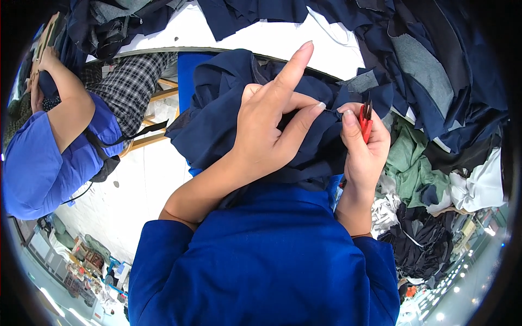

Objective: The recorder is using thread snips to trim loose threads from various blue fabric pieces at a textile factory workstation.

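Dark navy fabric point(212, 119) lies bunched over my lap and against the table edge. My left hand point(272, 119) pinches a bit of this cloth between thumb and a bent finger, while its index finger points up and away. Close beside it on the right, my right hand point(365, 141) grips the same piece of cloth between thumb and fingertip. Tucked in the right hand is a small pair of red thread snips point(366, 124), dark blades pointing up. The two pinches are a short gap apart, and the fabric between them is too small to make out clearly.
A white table point(261, 39) with navy pieces runs along the far side. More navy fabric point(429, 70) hangs at right, above green cloth point(408, 160) and dark scraps point(421, 233). At left, a person in a blue shirt point(38, 163) works beside a wooden stool point(149, 140).
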A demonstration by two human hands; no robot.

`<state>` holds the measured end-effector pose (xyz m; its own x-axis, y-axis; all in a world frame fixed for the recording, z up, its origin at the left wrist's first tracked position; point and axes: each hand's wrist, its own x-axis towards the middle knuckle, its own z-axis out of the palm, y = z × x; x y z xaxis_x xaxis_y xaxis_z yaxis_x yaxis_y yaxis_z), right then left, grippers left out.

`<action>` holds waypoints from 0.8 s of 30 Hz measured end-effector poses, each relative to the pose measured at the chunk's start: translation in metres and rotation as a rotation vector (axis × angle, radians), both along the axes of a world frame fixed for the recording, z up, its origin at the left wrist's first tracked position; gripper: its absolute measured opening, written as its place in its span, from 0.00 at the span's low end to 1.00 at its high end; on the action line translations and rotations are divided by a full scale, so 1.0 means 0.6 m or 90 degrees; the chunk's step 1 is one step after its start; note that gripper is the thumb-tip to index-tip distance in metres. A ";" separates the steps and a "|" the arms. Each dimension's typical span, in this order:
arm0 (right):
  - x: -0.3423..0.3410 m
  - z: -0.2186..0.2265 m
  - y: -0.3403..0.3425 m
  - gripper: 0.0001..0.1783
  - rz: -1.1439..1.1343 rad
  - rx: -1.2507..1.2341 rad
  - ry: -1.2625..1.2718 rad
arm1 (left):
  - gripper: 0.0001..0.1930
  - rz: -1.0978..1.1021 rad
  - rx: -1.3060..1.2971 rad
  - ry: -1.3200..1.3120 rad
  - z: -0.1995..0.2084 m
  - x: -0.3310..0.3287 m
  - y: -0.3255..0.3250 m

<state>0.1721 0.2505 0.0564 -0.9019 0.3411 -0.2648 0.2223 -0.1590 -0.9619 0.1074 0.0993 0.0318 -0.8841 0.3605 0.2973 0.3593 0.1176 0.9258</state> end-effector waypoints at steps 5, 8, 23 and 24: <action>-0.008 0.009 -0.011 0.05 -0.006 0.006 0.033 | 0.33 -0.014 0.029 -0.017 -0.005 0.000 0.003; -0.004 0.002 -0.011 0.06 0.052 0.077 0.029 | 0.34 -0.021 0.047 -0.038 -0.003 -0.002 0.002; -0.004 -0.074 0.143 0.15 -0.368 0.244 -0.026 | 0.14 0.575 0.103 0.164 0.024 -0.189 -0.302; 0.015 -0.116 0.176 0.16 -0.280 0.298 -0.053 | 0.16 0.546 0.201 0.145 0.037 -0.181 -0.299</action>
